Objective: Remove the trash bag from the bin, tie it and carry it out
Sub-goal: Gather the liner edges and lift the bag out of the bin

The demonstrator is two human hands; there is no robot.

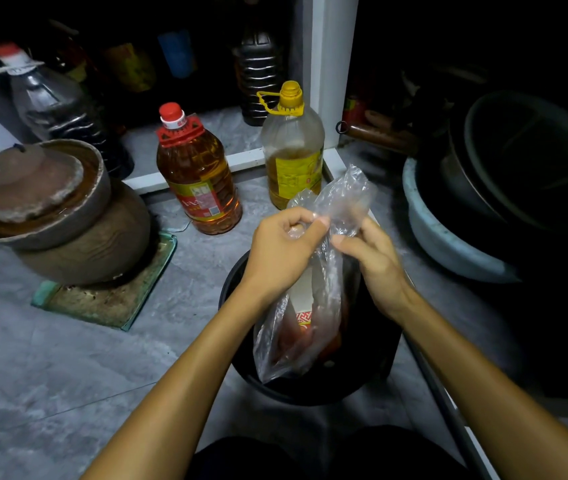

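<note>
A clear plastic trash bag (pixel 305 327) with red and white rubbish inside hangs above the round black bin (pixel 372 375) on the grey floor. Its lower end still reaches into the bin's mouth. My left hand (pixel 280 251) grips one bunched part of the bag's top with curled fingers. My right hand (pixel 376 261) pinches the other part just to the right. The loose plastic ends (pixel 344 195) stick up between and above both hands.
Two oil bottles, one red-capped (pixel 195 171) and one yellow-capped (pixel 293 147), stand just behind the bin. A brown clay jar (pixel 67 216) on a tile sits at the left. Stacked basins and a dark pot (pixel 504 188) fill the right. An open cabinet with bottles lies behind.
</note>
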